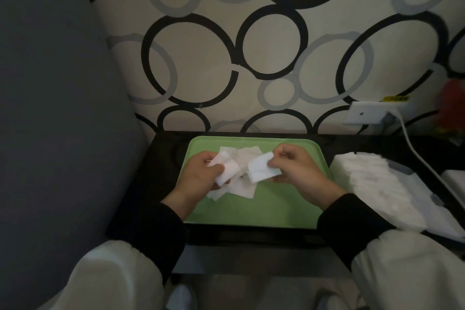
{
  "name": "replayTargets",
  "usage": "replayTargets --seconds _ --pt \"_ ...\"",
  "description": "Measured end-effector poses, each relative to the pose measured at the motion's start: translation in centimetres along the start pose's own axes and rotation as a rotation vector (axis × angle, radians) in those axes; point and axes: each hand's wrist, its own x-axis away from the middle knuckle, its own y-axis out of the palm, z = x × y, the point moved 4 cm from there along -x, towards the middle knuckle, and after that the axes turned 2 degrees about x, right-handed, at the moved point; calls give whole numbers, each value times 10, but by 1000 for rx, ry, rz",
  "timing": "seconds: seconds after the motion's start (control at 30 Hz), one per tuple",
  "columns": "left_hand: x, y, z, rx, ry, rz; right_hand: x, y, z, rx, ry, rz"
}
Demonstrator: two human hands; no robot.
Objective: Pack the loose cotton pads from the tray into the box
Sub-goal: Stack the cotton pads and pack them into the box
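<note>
Head view: the loose cotton pads (242,187) lie in a small heap on the green tray (251,211), in its middle and a bit toward its far side. They are white and lie on top of each other. Your left hand (201,173) is over the left part of the tray, and its fingers are curled round a bunch of pads (222,171) held just above the heap. Your right hand (294,171) is over the right part of the tray. Its thumb and fingers pinch one pad (263,170) by its right edge, and this pad hangs a little above the heap too. The two hands are near each other but do not touch.

The box (425,191) sits just to the right of the tray, and a thick row of white pads (372,184) is packed in it. The tray rests on a dark table (156,158). Behind the tray is a wall (251,70) with black and grey rings. To the far right of the tray a white socket (367,114) is on the wall, and a white cable (415,148) runs down from it past the box. To the left of the tray is a big grey cushion (50,83)
</note>
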Motion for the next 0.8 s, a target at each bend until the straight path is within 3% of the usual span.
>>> replayTargets --seconds 0.17,0.53,0.8 --pt "9 23 1 83 -58 -45 6 -4 7 -26 115 -89" --pt "21 58 9 121 -82 -259 11 -8 7 -284 36 -254" --pt "23 68 17 125 -51 -315 11 -22 4 -30 -14 -77"
